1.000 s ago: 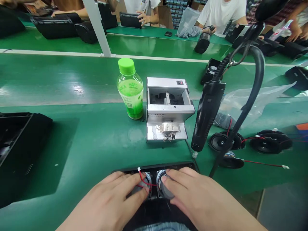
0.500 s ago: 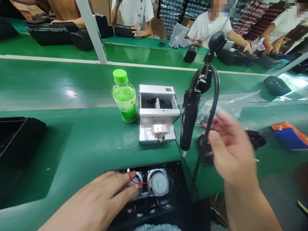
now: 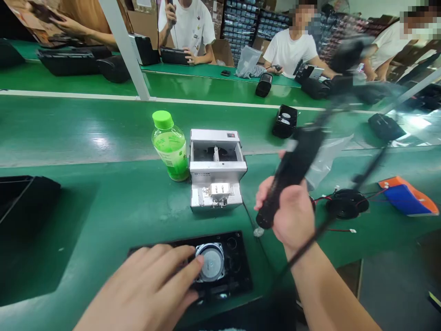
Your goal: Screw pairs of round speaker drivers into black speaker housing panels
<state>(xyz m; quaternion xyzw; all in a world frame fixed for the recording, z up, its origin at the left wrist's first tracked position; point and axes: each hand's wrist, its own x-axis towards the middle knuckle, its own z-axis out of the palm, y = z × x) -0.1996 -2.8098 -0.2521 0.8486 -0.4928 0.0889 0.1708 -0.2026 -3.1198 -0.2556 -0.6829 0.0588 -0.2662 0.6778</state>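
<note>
Right grip [image 3: 292, 207]: your fingers are wrapped around a black handheld tool [image 3: 292, 168], clenched on its lower body, with the tool tilted, its lower end toward the black panel [image 3: 237, 271] but apart from it. The tool's upper part and its dark cable [image 3: 374, 165] are motion-blurred.

Left grip [image 3: 148, 285]: released, holding nothing closed in it; your fingers are laid over the left part of the panel, fingertips at the near-left edge of a round speaker driver [image 3: 211, 263]. The driver sits in the panel, grey back up, just right of your left grip. What lies under your fingers is mostly hidden.

The panel lies on the green tabletop [image 3: 127, 202], below and to the left of your right grip. Beyond your left grip stands a silver machine [image 3: 217, 170], with a green-capped bottle [image 3: 170, 151] upright just to its left. Far left of your left grip: a black case [image 3: 27, 207].

Beyond your right grip: a black box with two round faces [image 3: 285, 120]. To its right: a clear plastic bag [image 3: 322, 163], loose black speakers [image 3: 344, 203] with red wires, and, farther out, an orange-and-blue item [image 3: 408, 197]. Co-workers in white shirts are across the line.
</note>
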